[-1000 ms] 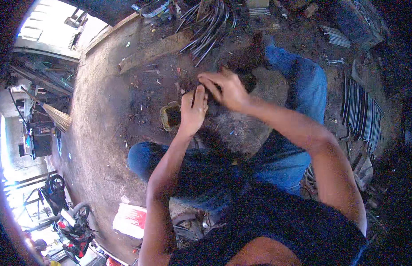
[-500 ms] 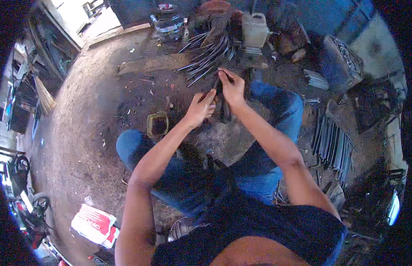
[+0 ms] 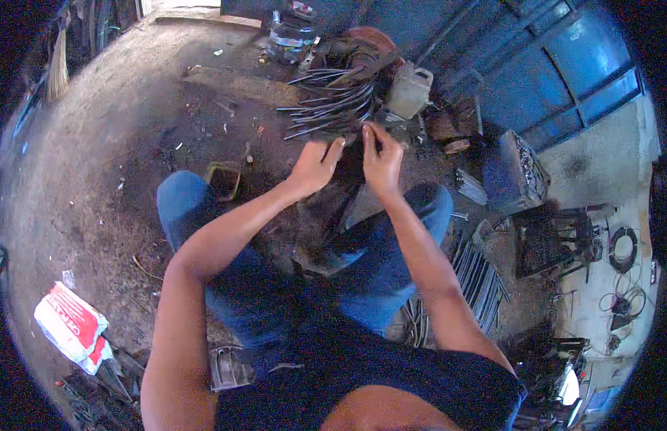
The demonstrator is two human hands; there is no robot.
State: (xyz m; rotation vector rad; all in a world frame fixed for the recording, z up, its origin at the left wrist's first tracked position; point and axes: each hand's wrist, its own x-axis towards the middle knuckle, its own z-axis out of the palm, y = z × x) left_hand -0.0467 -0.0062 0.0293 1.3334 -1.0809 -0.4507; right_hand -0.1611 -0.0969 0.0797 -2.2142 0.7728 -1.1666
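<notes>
Both arms reach forward over the dirt floor, between my knees. My left hand [image 3: 315,169] is closed, its fingers curled under and its thumb pointing forward; what it grips is too dark to make out. A short gap away, my right hand [image 3: 383,164] has thumb and fingers drawn together in a pinch, and whatever lies in them is hidden. The space between the hands is dark, and no clear shape shows there. Just beyond them lies a fanned bundle of thin metal rods [image 3: 332,108], some of them bent.
An open square container [image 3: 223,181] stands by my left knee. Straight rods [image 3: 477,284] lie in a row to my right. Behind the bundle are a pale jerrycan [image 3: 410,90] and a wooden plank [image 3: 240,86]. A red-and-white bag [image 3: 71,327] lies at the left.
My view has turned to the right, showing more of the blue wall. My hands, nearly touching before, are now farther apart.
</notes>
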